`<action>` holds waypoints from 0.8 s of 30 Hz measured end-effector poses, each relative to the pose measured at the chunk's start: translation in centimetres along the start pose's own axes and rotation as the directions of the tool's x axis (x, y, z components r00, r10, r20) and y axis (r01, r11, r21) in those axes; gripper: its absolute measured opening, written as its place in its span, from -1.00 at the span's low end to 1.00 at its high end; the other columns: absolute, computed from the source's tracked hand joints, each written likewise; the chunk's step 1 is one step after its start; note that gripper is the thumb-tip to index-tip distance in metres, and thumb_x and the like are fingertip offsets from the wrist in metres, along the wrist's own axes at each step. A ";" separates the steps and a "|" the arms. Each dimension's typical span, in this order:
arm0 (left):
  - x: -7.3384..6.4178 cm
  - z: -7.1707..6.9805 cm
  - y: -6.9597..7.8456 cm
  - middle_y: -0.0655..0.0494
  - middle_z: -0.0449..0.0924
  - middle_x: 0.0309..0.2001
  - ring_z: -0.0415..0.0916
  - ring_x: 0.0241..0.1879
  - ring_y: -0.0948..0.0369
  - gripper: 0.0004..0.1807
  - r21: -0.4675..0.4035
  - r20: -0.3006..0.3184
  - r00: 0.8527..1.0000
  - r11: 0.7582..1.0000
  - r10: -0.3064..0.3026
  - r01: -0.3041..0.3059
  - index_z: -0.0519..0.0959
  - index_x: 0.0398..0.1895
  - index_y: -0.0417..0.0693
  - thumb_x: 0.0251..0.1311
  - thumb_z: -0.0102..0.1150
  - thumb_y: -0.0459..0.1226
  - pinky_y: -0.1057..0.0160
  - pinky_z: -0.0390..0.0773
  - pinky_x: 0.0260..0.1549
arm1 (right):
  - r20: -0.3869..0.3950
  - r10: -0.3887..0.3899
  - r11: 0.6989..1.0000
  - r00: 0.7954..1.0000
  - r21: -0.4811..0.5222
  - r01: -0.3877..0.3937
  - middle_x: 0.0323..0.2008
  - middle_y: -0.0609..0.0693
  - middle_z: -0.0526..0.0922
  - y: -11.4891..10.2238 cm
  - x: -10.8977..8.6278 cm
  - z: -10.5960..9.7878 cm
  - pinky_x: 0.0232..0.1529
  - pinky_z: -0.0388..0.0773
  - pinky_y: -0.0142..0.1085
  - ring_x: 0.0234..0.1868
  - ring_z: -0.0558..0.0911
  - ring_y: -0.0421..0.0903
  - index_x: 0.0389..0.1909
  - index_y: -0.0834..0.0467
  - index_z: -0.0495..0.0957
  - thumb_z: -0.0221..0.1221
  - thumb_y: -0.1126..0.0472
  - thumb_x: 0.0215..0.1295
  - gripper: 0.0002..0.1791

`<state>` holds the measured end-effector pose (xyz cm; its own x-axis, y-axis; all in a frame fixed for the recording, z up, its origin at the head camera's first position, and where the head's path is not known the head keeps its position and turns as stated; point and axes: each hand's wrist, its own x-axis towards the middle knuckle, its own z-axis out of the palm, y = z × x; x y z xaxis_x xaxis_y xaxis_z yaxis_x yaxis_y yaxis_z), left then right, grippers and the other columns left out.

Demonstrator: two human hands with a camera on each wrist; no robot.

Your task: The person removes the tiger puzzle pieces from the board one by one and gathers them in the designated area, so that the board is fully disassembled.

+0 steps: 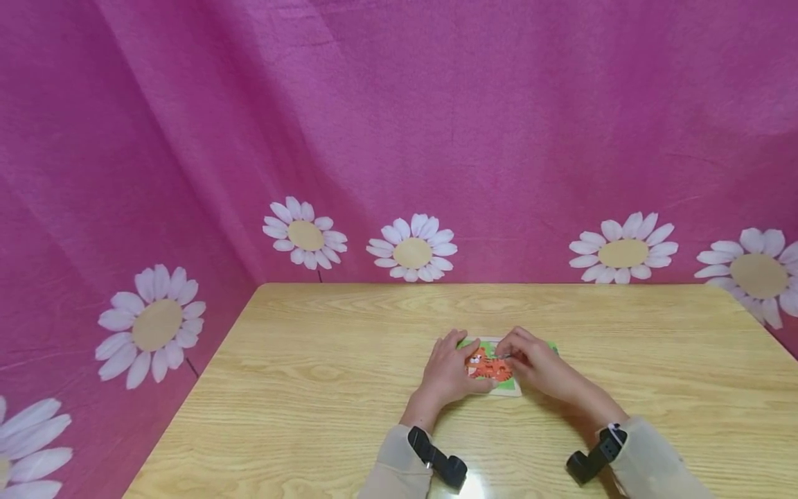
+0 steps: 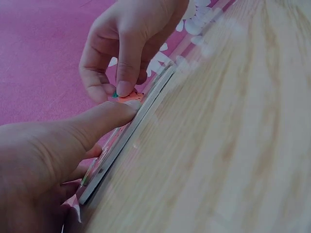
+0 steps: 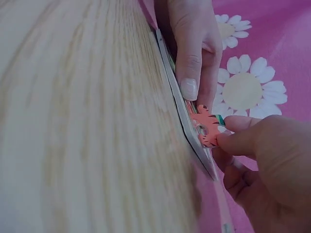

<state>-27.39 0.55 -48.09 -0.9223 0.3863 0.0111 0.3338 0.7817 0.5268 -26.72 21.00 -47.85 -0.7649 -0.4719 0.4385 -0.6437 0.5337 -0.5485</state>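
A small tiger jigsaw puzzle board point(image 1: 510, 391), orange and green with a pale rim, lies on the table. My left hand point(image 1: 445, 371) spreads over its left side. In the left wrist view the left thumb point(image 2: 104, 119) stretches straight along the near edge and presses on top, while the other fingers sit at the board's left end. My right hand point(image 1: 536, 364) pinches an orange, black-striped puzzle piece point(image 3: 206, 127) with a green edge between thumb and index finger. That piece is tilted up over the board's right part, close to the left thumb's tip.
Something small and green point(image 1: 553, 348) shows just behind the right hand. The wood-grain table point(image 1: 280, 416) extends on all sides of the board. A pink curtain point(image 1: 499, 125) with white daisies hangs at the far and left edges.
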 end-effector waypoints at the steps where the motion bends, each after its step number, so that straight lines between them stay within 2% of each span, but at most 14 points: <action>1: 0.0 0.0 0.0 0.08 0.15 0.51 -0.01 0.55 0.09 -0.13 -0.001 0.000 1.000 1.000 -0.001 0.001 0.35 0.41 0.12 0.00 0.40 0.13 0.08 -0.03 0.57 | -0.001 0.019 1.000 1.000 0.015 -0.019 -0.28 -0.04 0.53 0.1 0.0 0.0 -0.30 0.55 -0.49 -0.29 0.47 -0.35 -0.24 0.19 0.57 0.18 0.59 0.15 -0.73; 4: 0.0 0.0 0.0 0.08 0.15 0.51 -0.01 0.55 0.09 -0.13 -0.008 -0.001 1.000 1.000 -0.003 0.003 0.36 0.41 0.13 0.00 0.40 0.12 0.07 -0.03 0.57 | 0.007 0.089 0.994 0.996 0.066 -0.090 -0.27 -0.03 0.53 0.3 -0.2 0.1 -0.30 0.52 -0.51 -0.28 0.44 -0.41 -0.22 0.19 0.57 0.16 0.56 0.20 -0.76; 8: 0.1 0.1 -0.1 0.09 0.15 0.50 -0.01 0.55 0.10 -0.13 -0.010 0.001 1.000 1.000 -0.007 0.007 0.35 0.41 0.14 0.00 0.40 0.12 0.07 -0.04 0.57 | 0.004 0.146 0.984 0.989 0.103 -0.146 -0.26 -0.03 0.52 0.5 -0.3 0.1 -0.30 0.47 -0.51 -0.28 0.42 -0.40 -0.22 0.17 0.56 0.15 0.55 0.23 -0.77; 24: 0.0 0.0 -0.2 0.08 0.17 0.49 0.02 0.54 0.09 -0.13 -0.015 -0.007 1.000 1.000 0.010 -0.010 0.36 0.41 0.13 -0.01 0.40 0.13 0.08 -0.01 0.57 | -0.046 0.098 0.990 0.994 0.103 -0.093 -0.28 0.00 0.52 0.4 -0.4 -0.1 -0.32 0.48 -0.52 -0.29 0.44 -0.40 -0.24 0.18 0.57 0.18 0.54 0.20 -0.77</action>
<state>-27.46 0.39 -48.21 -0.9203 0.3905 0.0218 0.3397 0.7703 0.5396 -26.74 21.49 -48.17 -0.8244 -0.3847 0.4151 -0.5641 0.4997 -0.6573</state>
